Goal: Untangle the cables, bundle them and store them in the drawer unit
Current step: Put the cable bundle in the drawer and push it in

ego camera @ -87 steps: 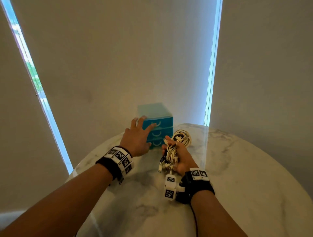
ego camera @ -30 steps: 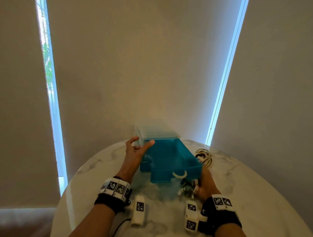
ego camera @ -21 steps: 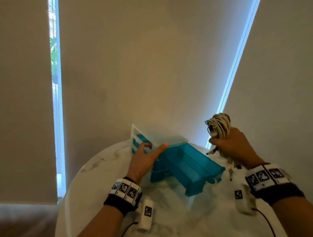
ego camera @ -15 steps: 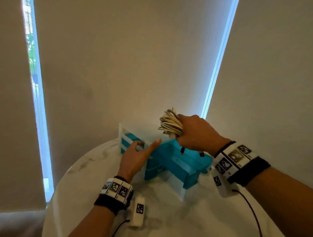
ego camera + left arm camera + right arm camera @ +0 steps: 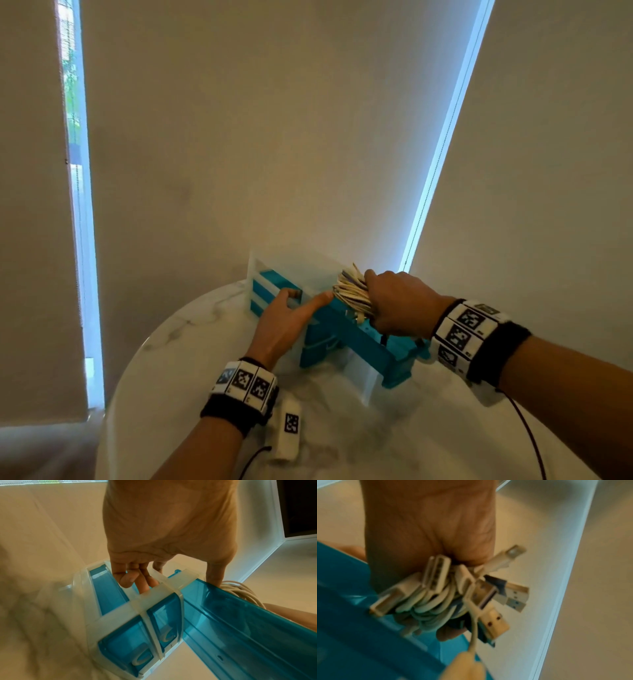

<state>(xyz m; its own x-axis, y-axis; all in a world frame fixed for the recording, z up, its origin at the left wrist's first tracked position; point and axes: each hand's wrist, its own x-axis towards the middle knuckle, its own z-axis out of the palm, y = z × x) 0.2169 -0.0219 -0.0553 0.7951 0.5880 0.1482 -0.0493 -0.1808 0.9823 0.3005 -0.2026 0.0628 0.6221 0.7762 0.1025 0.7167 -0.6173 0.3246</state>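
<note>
Cable bundle point(image 5: 351, 294), gripped in right hand point(image 5: 399, 303), over open top drawer point(image 5: 363, 342); left hand point(image 5: 282, 325), fingers relaxed, steadies drawer unit point(image 5: 120, 615) near table's point(image 5: 342, 445) far edge.

Colour and pattern check, as I see it from the remote station.
Drawer unit point(image 5: 274, 287): translucent white frame, teal-blue drawers with white handles. Cable bundle point(image 5: 351, 291): cream-white, one dark blue strand among the plugs. Worktop point(image 5: 191, 346): white marble, grey veining. Wristbands point(image 5: 245, 382): black, with black-and-white square markers.
</note>
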